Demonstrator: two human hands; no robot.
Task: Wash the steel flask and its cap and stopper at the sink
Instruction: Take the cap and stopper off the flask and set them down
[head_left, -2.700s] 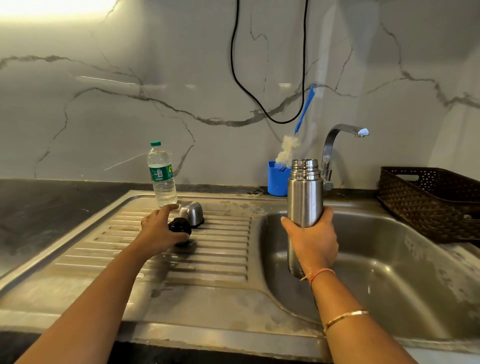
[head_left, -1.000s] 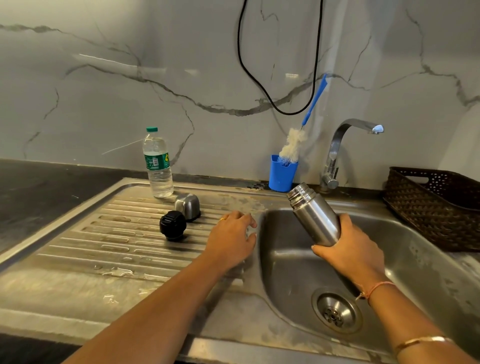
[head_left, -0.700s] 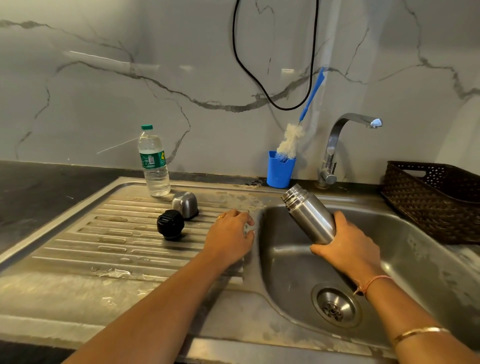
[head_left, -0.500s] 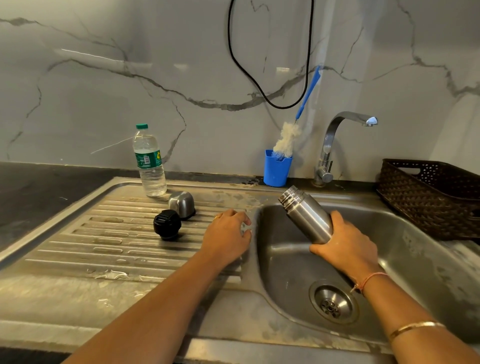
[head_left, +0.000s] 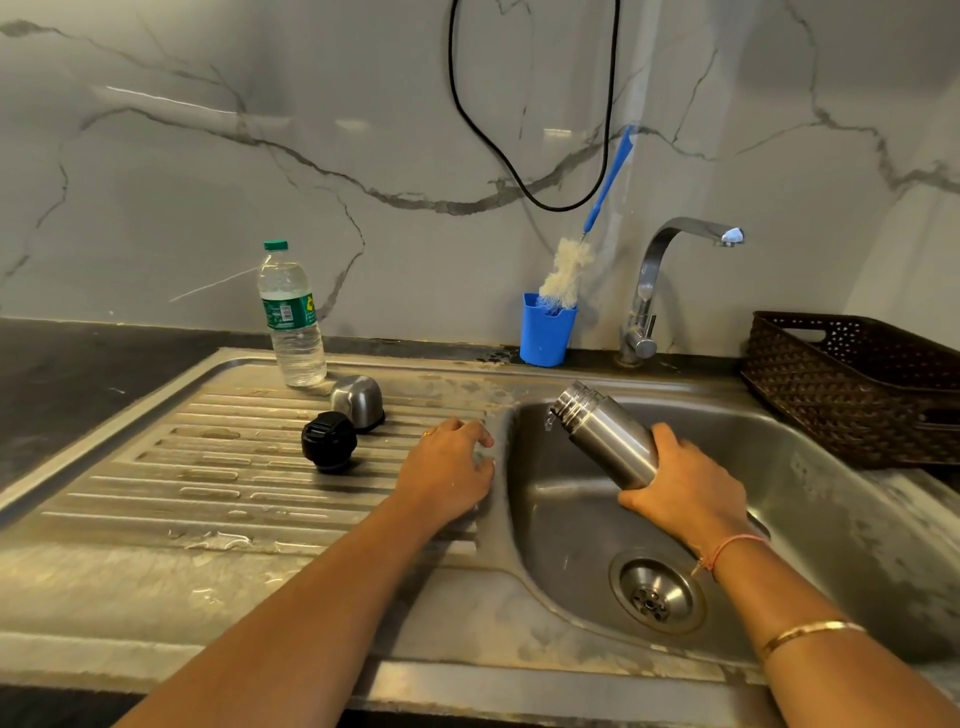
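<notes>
My right hand (head_left: 680, 493) grips the lower body of the steel flask (head_left: 605, 436), which is tilted over the sink basin (head_left: 831, 519) with its open mouth pointing up and left. A little water drips from the mouth. The black stopper (head_left: 328, 440) and the steel cap (head_left: 358, 401) sit on the ribbed drainboard (head_left: 208, 483), left of the basin. My left hand (head_left: 447, 475) rests palm down on the drainboard at the basin's left rim, holding nothing.
A blue cup (head_left: 546, 330) with a bottle brush (head_left: 571, 260) stands behind the basin beside the tap (head_left: 670, 275). A plastic water bottle (head_left: 291, 317) stands at the drainboard's back. A brown basket (head_left: 857, 389) sits at the right. The drain (head_left: 655, 592) lies below my right wrist.
My left hand left the stopper and moved right to the basin's rim. My right hand tipped the upright flask over, mouth toward the left, and lowered it over the basin.
</notes>
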